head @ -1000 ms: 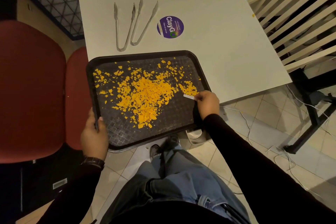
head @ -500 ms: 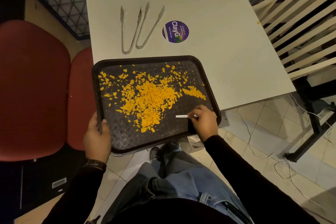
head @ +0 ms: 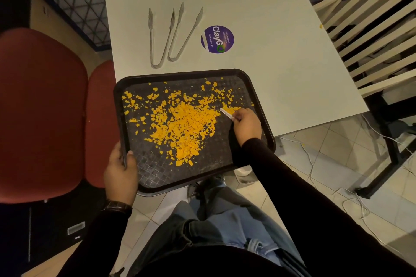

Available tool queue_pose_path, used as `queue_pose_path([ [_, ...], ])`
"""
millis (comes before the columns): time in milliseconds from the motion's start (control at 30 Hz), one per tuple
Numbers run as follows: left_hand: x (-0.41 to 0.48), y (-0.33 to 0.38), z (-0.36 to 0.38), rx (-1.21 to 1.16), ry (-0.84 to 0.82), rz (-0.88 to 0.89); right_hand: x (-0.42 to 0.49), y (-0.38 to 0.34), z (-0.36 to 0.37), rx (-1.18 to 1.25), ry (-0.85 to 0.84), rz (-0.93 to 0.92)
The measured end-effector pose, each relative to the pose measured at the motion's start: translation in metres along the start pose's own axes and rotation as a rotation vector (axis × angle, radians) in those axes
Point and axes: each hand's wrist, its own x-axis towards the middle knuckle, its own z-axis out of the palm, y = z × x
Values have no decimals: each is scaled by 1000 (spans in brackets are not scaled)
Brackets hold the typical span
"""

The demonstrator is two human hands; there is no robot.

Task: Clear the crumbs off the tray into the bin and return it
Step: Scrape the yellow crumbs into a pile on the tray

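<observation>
A black tray [head: 155,173] hangs half over the near edge of the white table [head: 281,56]. Several yellow crumbs [head: 183,123] are heaped in its middle and scattered toward its far corners. My left hand [head: 120,173] grips the tray's near left rim, thumb on top. My right hand [head: 246,126] is over the right side of the tray and pinches a small white flat scraper [head: 225,113], whose tip lies in the crumbs at the right. No bin is in view.
Two metal tongs [head: 167,36] and a round purple sticker [head: 217,39] lie on the table beyond the tray. Red seats [head: 42,108] stand at left, a slatted white chair [head: 371,18] at right. White cables [head: 315,159] trail on the tiled floor. My legs [head: 216,227] are below.
My right hand has moved the scraper from the bare near right part of the tray up into the crumbs at the right. The left hand's grip is unchanged.
</observation>
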Motion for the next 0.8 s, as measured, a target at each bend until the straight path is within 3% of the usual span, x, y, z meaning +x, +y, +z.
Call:
queue_pose_path([
  [100,3,2,0,-27,24,-2,-17,-2,-5,-19,0,-62],
  [333,9,5,-2,2,53,11,-84,8,4,-84,-189,-236],
  [600,10,2,-3,36,61,13,-41,-11,15,30,-95,-162],
  [800,8,2,-4,34,56,15,-17,-13,12,93,-8,4],
])
